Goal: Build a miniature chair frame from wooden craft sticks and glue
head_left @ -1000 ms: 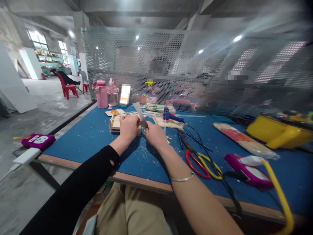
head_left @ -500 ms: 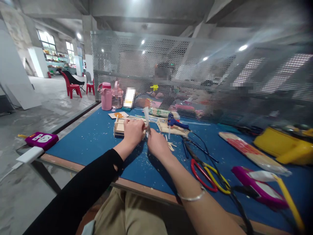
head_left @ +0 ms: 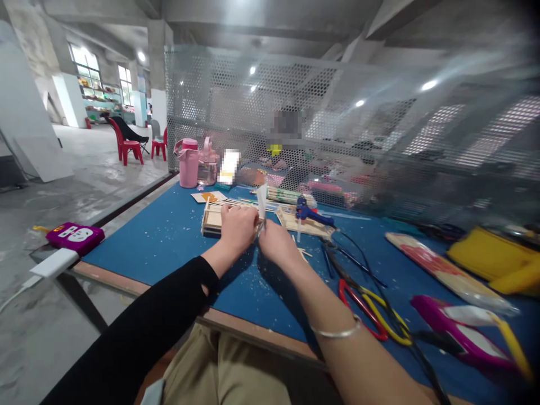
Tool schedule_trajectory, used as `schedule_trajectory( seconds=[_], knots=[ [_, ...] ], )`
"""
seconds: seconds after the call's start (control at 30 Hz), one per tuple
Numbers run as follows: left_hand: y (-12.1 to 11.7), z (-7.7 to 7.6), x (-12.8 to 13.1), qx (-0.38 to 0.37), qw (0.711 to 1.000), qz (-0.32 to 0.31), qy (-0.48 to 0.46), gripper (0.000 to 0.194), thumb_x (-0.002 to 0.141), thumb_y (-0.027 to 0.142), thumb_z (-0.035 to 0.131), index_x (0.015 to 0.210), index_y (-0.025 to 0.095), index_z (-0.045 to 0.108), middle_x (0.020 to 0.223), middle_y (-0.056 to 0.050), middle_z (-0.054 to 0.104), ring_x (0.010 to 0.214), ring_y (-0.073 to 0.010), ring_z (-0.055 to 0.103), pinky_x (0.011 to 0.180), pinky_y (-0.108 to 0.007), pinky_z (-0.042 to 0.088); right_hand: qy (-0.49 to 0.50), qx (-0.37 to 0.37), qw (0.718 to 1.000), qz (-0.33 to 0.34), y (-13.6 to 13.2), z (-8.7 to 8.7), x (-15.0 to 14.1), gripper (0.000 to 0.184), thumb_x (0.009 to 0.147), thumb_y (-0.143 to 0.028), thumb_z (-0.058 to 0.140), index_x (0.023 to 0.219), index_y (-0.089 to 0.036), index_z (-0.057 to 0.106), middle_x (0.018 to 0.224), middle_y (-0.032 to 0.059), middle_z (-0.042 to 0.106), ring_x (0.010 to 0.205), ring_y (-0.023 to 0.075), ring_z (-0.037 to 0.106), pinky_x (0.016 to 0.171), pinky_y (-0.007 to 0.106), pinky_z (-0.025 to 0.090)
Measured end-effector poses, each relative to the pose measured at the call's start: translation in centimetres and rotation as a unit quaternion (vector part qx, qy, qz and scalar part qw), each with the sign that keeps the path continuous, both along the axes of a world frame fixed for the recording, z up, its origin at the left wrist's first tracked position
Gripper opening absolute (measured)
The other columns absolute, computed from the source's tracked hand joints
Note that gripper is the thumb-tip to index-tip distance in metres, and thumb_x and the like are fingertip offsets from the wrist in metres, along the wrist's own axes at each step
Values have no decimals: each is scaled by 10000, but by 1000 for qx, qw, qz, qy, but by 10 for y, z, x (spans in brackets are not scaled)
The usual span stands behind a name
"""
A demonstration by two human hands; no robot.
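My left hand is closed around the right part of a small box-like model built of thin wooden sticks. Its fingers hide much of that end. Right beside it, my right hand is closed on a pale, flat strip that stands up above the knuckles. The two hands meet at the model's right end, and the exact contact point is hidden. Behind my right hand lies a flat wooden-stick panel, with a blue glue gun over it.
Scissors with red and yellow handles lie on the blue table. To the right are a bag of wooden sticks and a purple power strip. A pink bottle stands at the back before a perforated screen.
The view has shifted slightly, so everything appears a little further right. Both hands keep their holds, and the pale strip is more upright and turned more broadly toward me.
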State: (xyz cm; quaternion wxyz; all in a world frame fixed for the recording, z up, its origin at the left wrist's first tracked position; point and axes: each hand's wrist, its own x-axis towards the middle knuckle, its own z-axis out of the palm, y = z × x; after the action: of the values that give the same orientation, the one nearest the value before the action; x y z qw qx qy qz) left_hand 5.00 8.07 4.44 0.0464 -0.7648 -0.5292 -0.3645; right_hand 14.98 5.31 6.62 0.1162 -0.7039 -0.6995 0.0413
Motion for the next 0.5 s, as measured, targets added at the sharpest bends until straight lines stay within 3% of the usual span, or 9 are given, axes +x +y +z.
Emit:
schedule_trajectory(
  seconds=[0.2, 0.37, 0.5],
  knots=[
    [-1, 0, 1, -6, 1000, -9, -15, 128, 860, 239, 507, 798, 191, 608, 839, -56, 703, 862, -222, 603, 833, -396, 282, -23, -18, 999, 18, 5, 4, 5, 320, 862, -186, 346, 1108, -112, 537, 1028, 192, 673, 947, 275, 640, 719, 307, 421],
    [-1, -1, 1, -6, 1000, -17, -25, 127, 861, 245, 506, 817, 195, 614, 850, -66, 698, 883, -227, 598, 843, -399, 289, -25, -7, 997, 66, 15, 9, 11, 305, 853, -174, 367, 1081, -128, 564, 1082, 171, 662, 1026, 251, 609, 767, 284, 416],
    [-1, -2, 1, -12, 999, -21, -31, 119, 854, 233, 514, 804, 203, 617, 831, -59, 698, 865, -220, 597, 861, -401, 290, -44, -20, 997, 67, 17, 12, 12, 286, 826, -136, 397, 1039, -123, 586, 1060, 175, 669, 993, 248, 617, 782, 289, 412]
  ],
)
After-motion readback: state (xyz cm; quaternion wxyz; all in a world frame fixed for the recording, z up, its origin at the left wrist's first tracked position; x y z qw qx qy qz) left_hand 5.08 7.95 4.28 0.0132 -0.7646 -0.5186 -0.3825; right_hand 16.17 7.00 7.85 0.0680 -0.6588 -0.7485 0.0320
